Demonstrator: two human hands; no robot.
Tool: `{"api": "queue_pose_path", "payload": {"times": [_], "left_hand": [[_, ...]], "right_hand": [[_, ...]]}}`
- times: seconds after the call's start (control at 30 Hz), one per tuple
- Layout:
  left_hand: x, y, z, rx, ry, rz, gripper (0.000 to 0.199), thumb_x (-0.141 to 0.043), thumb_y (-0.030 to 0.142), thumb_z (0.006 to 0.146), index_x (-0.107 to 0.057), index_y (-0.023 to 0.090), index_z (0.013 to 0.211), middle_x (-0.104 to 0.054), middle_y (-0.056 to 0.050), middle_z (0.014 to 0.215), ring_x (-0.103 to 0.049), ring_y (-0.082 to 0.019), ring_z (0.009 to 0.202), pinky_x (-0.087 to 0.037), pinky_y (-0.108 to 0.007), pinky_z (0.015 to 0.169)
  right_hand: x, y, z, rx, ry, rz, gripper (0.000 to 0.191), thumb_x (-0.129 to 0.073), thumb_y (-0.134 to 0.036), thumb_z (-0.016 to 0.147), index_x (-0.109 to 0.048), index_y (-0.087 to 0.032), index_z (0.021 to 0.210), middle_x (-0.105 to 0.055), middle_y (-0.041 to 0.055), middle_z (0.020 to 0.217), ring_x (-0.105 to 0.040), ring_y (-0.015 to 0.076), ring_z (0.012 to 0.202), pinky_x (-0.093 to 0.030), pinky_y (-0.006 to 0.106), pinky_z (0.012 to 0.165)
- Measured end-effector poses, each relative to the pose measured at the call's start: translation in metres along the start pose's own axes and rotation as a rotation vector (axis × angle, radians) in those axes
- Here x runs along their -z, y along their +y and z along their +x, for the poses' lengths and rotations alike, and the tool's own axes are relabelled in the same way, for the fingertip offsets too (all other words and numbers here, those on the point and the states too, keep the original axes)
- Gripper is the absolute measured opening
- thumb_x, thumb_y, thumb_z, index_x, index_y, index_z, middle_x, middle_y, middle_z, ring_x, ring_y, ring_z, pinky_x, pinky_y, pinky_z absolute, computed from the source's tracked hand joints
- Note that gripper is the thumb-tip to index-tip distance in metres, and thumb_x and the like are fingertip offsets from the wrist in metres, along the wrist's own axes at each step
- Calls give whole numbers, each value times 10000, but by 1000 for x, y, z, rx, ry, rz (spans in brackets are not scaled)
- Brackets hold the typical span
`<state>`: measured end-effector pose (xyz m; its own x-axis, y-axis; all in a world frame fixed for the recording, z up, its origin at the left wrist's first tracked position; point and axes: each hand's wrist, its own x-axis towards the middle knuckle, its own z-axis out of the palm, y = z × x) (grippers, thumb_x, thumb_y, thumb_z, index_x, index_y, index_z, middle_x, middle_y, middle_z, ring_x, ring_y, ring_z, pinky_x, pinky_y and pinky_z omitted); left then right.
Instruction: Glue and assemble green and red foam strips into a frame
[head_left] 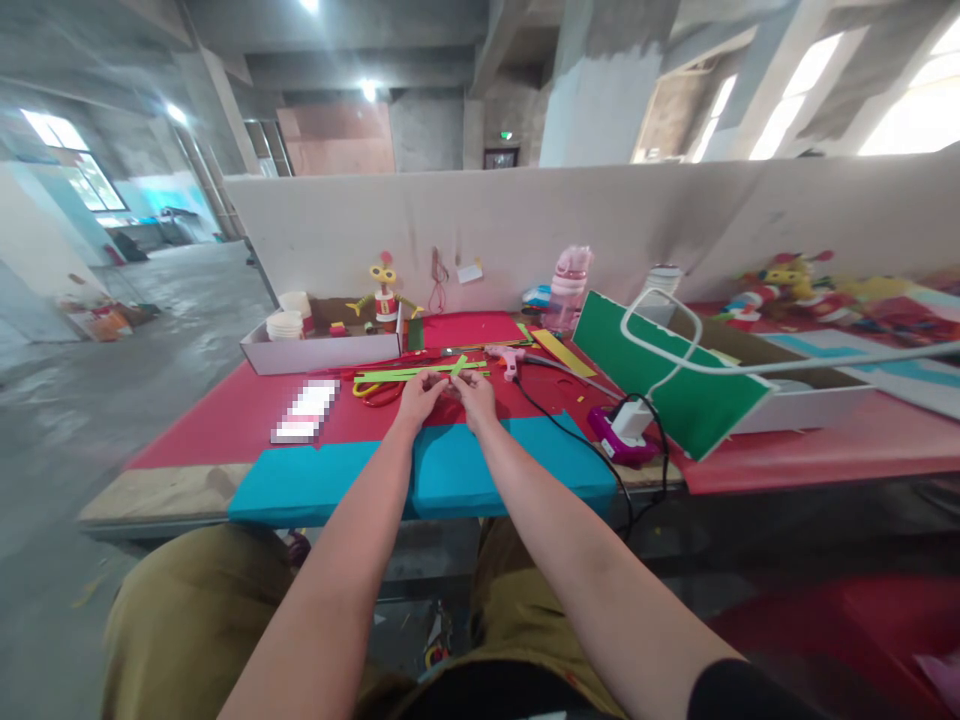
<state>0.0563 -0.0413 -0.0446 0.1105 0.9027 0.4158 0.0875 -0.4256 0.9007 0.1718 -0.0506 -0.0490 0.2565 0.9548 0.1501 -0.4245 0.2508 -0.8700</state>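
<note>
Over the red tabletop [225, 415], my left hand [421, 397] and my right hand [475, 396] meet with fingertips pinched together. Between them a short light-green paper strip [460, 365] sticks up at a slant, held by both. Just behind my fingers lie several longer green strips [390, 376], partly over yellow-handled scissors [369, 392]. A pink hot glue gun [507, 360] rests to the right of my right hand. My wrists are above a blue sheet [315, 478] along the table's front edge.
At back left, a white box [322, 353] holds cups and a figure [385, 303]. A pink bottle [570, 285] stands behind. On the right are a purple power strip [619, 440] with cords, a leaning green board [667, 375] and a white cable [825, 365]. A blurred-out object [305, 411] lies left.
</note>
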Motion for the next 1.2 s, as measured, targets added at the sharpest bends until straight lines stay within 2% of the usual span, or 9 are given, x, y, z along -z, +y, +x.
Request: {"api": "queue_pose_path", "payload": {"times": [0.13, 0.4, 0.5, 0.6, 0.73, 1.2], "left_hand": [[4, -7, 3, -22, 14, 38, 164, -623, 332, 748, -550, 186, 742, -584, 17, 643, -538, -126, 616, -433, -244, 612], [6, -5, 2, -63, 53, 48, 179, -591, 349, 777, -550, 186, 716, -570, 21, 649, -524, -123, 624, -431, -242, 624], [5, -3, 1, -30, 77, 17, 213, -586, 384, 788, -589, 177, 740, -599, 6, 672, -540, -128, 639, -435, -245, 627], [4, -4, 1, 25, 68, -33, 209, -651, 364, 737, -628, 166, 797, -639, -11, 710, -566, -137, 655, -450, -257, 639], [2, -4, 0, 39, 55, -71, 201, -698, 304, 684, -646, 156, 809, -662, -23, 736, -594, -150, 685, -471, -270, 668], [1, 4, -3, 131, 100, -265, 271, -735, 341, 627, -653, 160, 810, -668, -14, 708, -603, -154, 654, -476, -274, 645]], "right_hand": [[0, 0, -2, 8, -73, -31, 287, -739, -359, 571, -556, -198, 724, -628, -39, 661, -630, 142, 620, -548, 315, 689], [1, -2, -3, -29, -109, -37, 326, -773, -357, 522, -523, -203, 663, -603, -57, 592, -600, 128, 560, -546, 305, 647], [1, -1, -3, -21, -78, -7, 328, -774, -348, 523, -506, -204, 647, -589, -63, 589, -601, 127, 573, -547, 312, 675], [1, -1, -3, -12, -57, 30, 335, -772, -351, 532, -497, -208, 660, -598, -61, 608, -620, 137, 605, -547, 323, 703], [1, 0, -4, -13, -80, 53, 334, -779, -352, 526, -511, -206, 663, -617, -54, 610, -633, 148, 615, -548, 326, 702], [2, 3, -1, -25, -98, 15, 319, -784, -330, 512, -576, -187, 709, -657, -35, 648, -630, 145, 593, -537, 313, 679]]}}
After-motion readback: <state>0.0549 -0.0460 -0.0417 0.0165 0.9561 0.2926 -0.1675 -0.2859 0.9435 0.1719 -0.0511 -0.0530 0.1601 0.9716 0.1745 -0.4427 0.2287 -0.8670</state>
